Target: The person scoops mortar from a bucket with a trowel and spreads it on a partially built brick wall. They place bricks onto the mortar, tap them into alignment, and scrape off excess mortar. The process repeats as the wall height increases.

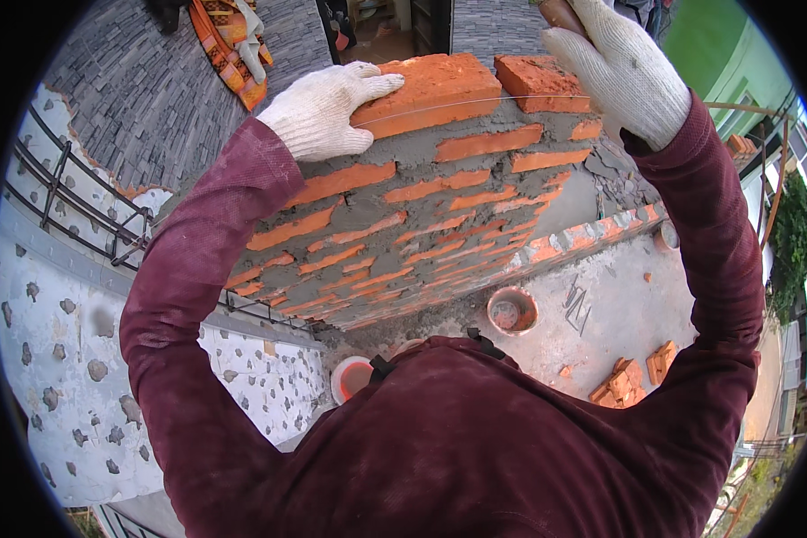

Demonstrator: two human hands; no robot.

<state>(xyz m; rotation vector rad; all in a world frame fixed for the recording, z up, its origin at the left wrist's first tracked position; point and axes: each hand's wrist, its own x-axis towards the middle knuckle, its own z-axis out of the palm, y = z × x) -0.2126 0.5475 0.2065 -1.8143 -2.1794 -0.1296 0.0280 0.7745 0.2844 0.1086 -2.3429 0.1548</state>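
My left hand [327, 109], in a white knit glove, grips the left end of an orange-red brick [439, 90], with fingers on its top and thumb against the near side. This brick lies on grey mortar along the top of a brick wall [403, 211]. A second brick [542, 82] sits to its right, with a gap between the two. A thin string [462, 103] runs across their near faces. Raised above the wall's right end, my right hand [623, 76], gloved too, is closed around a brown, rounded tool handle [565, 16]; the tool's other end is out of view.
Steel rebar [58, 175] sticks out on the left beside a white pitted wall [81, 359]. Below are a round bucket [513, 310], a red-and-white bucket [352, 378] and loose bricks [620, 384]. An orange patterned cloth [224, 49] lies beyond the wall, near a doorway [386, 31].
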